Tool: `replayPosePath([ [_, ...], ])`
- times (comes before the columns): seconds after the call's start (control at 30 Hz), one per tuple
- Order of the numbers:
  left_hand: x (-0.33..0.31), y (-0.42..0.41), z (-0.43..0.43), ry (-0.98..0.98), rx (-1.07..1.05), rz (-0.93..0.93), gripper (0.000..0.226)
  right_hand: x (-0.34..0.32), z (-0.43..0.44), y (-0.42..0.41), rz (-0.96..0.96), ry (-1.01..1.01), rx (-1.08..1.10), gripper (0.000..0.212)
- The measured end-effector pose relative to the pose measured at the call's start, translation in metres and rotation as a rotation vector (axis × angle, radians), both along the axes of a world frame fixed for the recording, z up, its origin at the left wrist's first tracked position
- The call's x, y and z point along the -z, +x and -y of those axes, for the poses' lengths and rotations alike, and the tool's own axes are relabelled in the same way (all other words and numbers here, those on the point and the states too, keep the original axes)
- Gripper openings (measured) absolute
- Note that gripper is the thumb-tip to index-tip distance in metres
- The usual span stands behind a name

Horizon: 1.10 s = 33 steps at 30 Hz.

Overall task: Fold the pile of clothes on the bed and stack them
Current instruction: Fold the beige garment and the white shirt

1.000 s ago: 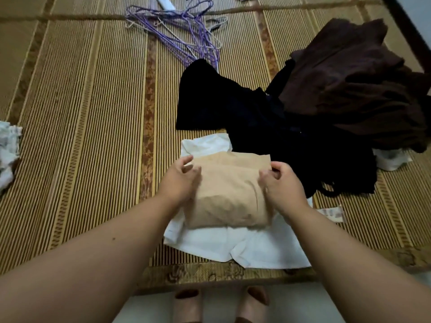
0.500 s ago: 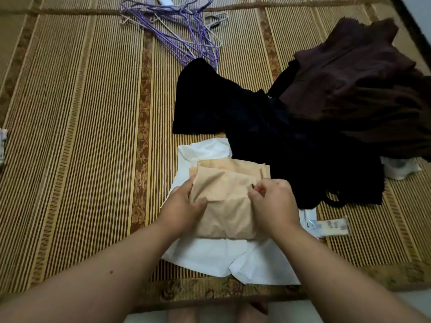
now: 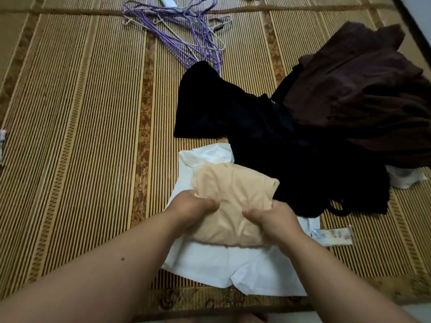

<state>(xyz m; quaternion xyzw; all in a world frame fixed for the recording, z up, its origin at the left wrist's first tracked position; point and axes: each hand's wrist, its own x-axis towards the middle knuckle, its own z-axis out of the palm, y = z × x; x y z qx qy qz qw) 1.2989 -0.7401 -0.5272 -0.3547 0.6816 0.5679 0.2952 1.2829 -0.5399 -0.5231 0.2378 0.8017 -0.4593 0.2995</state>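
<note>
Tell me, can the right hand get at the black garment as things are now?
Probably yes: the black garment lies just beyond the right hand, with nothing between them. But that hand grips the beige garment and would have to let go first.

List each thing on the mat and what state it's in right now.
white garment, spread flat
beige garment, folded, lying on white garment
black clothes, unfolded, crumpled
brown clothes, unfolded heap
purple hangers, empty, tangled
left hand, gripping beige garment
right hand, gripping beige garment
</note>
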Motion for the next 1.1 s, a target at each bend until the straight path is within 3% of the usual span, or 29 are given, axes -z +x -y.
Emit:
replayPosePath([
  [0.1,-0.01,0.001,-0.004,0.043,-0.011,-0.116,0.025,-0.007,0.001,0.003,-0.122,-0.01,-0.034,0.02],
  [0.3,-0.034,0.013,0.008,-0.039,-0.02,-0.411,0.018,-0.038,0.015,0.009,-0.348,-0.165,-0.078,0.033],
  [0.47,-0.053,0.021,0.073,-0.245,-0.113,-0.491,0.015,-0.055,0.08,-0.013,-0.339,-0.265,-0.248,0.042],
  [0.57,-0.055,0.027,0.129,-0.368,-0.187,-0.455,0.015,-0.051,0.14,-0.023,-0.245,-0.359,-0.311,0.047],
  [0.63,-0.054,0.037,0.165,-0.436,-0.212,-0.393,0.027,-0.041,0.177,-0.021,-0.207,-0.369,-0.367,0.05],
  [0.8,-0.041,0.061,0.207,-0.446,-0.111,-0.134,0.075,-0.013,0.202,-0.007,-0.125,-0.184,-0.399,0.069],
  [0.93,-0.025,0.062,0.191,-0.526,0.01,-0.082,0.071,-0.008,0.16,-0.002,-0.175,-0.05,-0.44,0.052],
  [1.1,-0.015,0.042,0.138,-0.804,0.163,-0.129,0.062,-0.01,0.095,-0.007,-0.353,0.187,-0.572,0.038],
])
